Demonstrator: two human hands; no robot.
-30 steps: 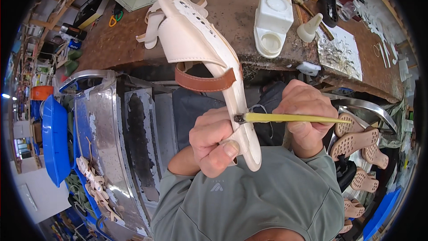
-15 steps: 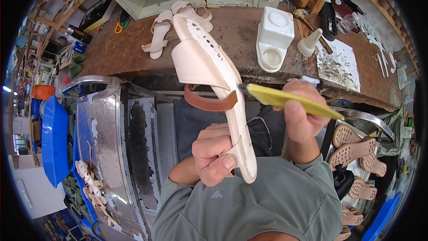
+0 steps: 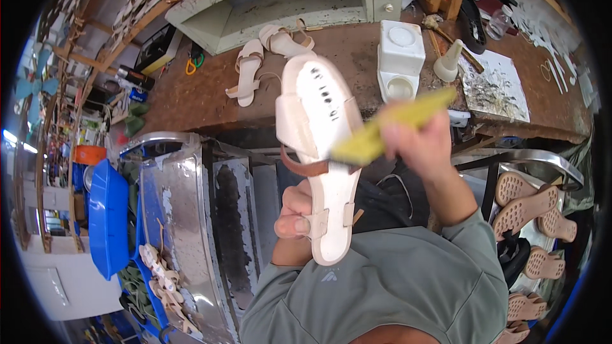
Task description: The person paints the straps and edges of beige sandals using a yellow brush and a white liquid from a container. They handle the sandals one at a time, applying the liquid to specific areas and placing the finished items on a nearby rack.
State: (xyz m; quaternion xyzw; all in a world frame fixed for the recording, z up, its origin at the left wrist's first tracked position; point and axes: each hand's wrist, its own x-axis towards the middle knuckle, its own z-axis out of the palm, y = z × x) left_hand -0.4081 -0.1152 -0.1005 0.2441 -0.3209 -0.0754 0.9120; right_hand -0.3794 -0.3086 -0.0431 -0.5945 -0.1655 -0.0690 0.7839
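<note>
A cream sandal [image 3: 335,216] with a brown strap [image 3: 306,167] hangs over my lap, its pale underside facing up and marked in black. Around its side near the narrow heel end, the fingers of my left hand [image 3: 295,213] are closed, the thumb at the edge. A yellow-handled brush [image 3: 366,142] is gripped in my right hand [image 3: 417,146], blurred by motion. Its dark tip lies over the middle of the sandal's underside, beside the brown strap; whether it touches I cannot tell.
On the brown bench [image 3: 182,95] stand two cream sandals [image 3: 247,73], a white container [image 3: 401,57], a cone-shaped bottle [image 3: 449,64] and a stained sheet [image 3: 497,92]. Scissors [image 3: 192,64] lie far left. Tan soles [image 3: 523,207] are stacked right, a blue basin [image 3: 107,223] left.
My left hand has turned the sandal so its underside faces me more fully. The brush in my right hand has moved leftward from the sandal's edge to over its middle. The whole view has shifted slightly.
</note>
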